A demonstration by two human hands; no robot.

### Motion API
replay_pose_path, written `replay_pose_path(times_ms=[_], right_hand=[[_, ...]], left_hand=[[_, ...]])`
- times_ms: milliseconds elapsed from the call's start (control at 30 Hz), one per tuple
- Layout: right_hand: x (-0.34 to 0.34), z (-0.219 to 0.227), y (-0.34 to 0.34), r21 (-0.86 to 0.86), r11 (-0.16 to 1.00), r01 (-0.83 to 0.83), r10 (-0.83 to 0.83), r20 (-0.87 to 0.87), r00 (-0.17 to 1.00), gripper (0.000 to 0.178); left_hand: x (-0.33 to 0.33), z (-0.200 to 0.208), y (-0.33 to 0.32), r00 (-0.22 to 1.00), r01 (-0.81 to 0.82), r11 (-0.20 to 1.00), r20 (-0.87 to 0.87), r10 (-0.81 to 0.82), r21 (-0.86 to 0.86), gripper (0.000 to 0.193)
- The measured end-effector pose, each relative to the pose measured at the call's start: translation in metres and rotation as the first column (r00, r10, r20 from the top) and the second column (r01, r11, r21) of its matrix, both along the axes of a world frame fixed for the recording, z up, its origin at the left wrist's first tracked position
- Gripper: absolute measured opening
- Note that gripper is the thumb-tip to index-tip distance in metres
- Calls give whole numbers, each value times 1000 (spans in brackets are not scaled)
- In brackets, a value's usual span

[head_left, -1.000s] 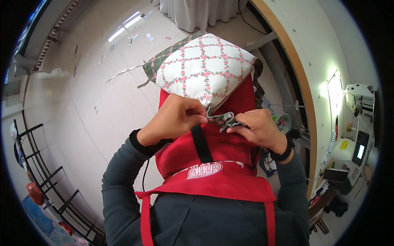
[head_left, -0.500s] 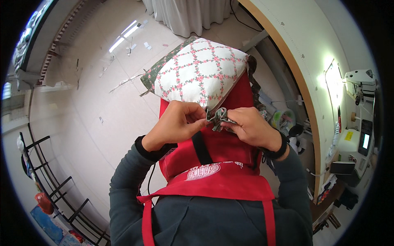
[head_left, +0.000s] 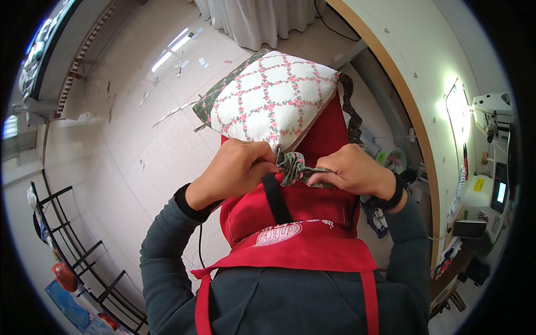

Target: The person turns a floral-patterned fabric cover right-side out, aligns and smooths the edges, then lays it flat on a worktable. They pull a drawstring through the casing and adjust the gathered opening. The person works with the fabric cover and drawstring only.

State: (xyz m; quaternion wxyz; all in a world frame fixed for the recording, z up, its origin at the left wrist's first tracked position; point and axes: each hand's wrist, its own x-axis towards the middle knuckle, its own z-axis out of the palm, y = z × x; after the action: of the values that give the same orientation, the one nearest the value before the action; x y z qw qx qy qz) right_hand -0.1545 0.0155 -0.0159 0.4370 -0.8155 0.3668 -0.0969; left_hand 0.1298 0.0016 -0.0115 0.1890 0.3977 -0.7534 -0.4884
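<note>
A plump, cushion-like fabric piece [head_left: 268, 100] lies across my lap on the red apron [head_left: 312, 201]. Its top is white with a pink floral lattice, and its far-left side [head_left: 219, 92] is dark green floral cloth. From its near corner runs a gathered green floral fabric strip [head_left: 293, 167]. My left hand [head_left: 237, 167] is closed in a pinch at that corner, where the strip meets the piece; its fingertips are partly hidden. My right hand [head_left: 357, 174] pinches the strip's other end between thumb and fingers. Bunched folds show between both hands.
A white worktable [head_left: 402, 72] with a wooden edge curves along the right, carrying a lit sewing machine [head_left: 483, 190]. Paper and fabric scraps [head_left: 187, 62] litter the tiled floor. A black metal rack [head_left: 84, 251] stands at lower left; a pale curtain [head_left: 257, 22] hangs at the far side.
My right hand has moved right, away from my left hand, stretching the gathered strip out between them. My left hand stays at the corner, and the cushion-like piece has hardly moved.
</note>
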Motion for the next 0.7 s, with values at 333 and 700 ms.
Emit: replay_pose_path(times_ms=[333,700], right_hand=[[-74,-2,14,-97,995,14,-31,-173,985,52],[20,-9,2,118,992,44,-62,153,986,32]], left_hand=[[10,-10,-1,1000,-16,988,-16,13,-157,8],[1,1,4,999,-40,988,-23,37,-152,11]])
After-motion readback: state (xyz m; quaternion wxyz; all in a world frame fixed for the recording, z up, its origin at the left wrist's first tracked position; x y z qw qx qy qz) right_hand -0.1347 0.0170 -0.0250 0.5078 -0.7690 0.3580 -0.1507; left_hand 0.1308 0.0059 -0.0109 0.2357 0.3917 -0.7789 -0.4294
